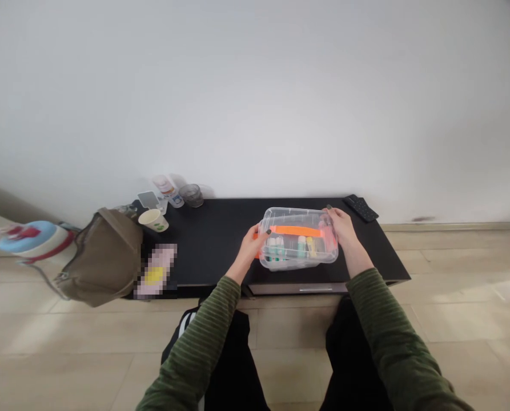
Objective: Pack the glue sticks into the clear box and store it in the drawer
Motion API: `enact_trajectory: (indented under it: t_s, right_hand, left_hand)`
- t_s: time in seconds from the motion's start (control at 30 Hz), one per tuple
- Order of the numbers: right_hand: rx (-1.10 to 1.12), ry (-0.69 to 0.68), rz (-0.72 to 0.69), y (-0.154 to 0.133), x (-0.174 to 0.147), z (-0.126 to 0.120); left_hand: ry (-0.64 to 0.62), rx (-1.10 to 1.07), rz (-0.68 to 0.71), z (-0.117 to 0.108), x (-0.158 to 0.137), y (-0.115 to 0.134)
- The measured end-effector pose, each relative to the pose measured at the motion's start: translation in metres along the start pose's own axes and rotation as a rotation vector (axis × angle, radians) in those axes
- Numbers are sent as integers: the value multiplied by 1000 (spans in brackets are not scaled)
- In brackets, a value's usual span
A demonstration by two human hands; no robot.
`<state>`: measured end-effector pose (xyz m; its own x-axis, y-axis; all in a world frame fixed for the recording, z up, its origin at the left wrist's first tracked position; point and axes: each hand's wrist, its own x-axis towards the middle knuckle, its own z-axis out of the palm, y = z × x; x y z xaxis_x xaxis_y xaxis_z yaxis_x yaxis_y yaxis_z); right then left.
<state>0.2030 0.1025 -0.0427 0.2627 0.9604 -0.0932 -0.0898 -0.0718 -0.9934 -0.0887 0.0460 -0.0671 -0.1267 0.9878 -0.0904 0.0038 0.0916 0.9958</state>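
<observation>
A clear plastic lid (295,218) with an orange carrying handle (296,230) sits over a clear storage box (286,266), a little shifted to the right of it. Several small bottles or tubes with white, green and yellow parts show through the plastic. At the lid's left edge, my left hand (249,248) is closed, thumb on top, beside an orange latch. My right hand (342,225) grips the lid's far right corner. Whether the lid touches the box rim all round is hard to see.
The box is over a low black cabinet (220,240) against a white wall. A remote control (361,208) lies at its back right. On the left are a paper cup (153,220), a glass (192,195), a spray can (169,191), a brown bag (109,257) and a blue-lidded bottle (36,240).
</observation>
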Motion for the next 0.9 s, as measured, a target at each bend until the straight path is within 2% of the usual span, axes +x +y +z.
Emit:
enact_trajectory:
  t_s: [0.17, 0.3, 0.37, 0.63, 0.77, 0.9]
  right_hand:
    - [-200, -52, -148, 10, 5, 7]
    - [-251, -103, -99, 15, 9, 6]
    - [-242, -129, -84, 16, 11, 4]
    - [-272, -175, -53, 20, 15, -2]
    - [-425, -98, -159, 17, 7, -1]
    - [-563, 4, -230, 12, -4, -5]
  left_hand:
    - [-91, -39, 20, -3, 0, -1]
    - [-229, -83, -16, -10, -2, 1]
    - [-251, -99, -29, -12, -3, 1]
    - [-158, -132, -12, -6, -3, -5]
    - [-126, -94, 39, -3, -2, -9]
    - [35, -72, 66, -1, -6, -18]
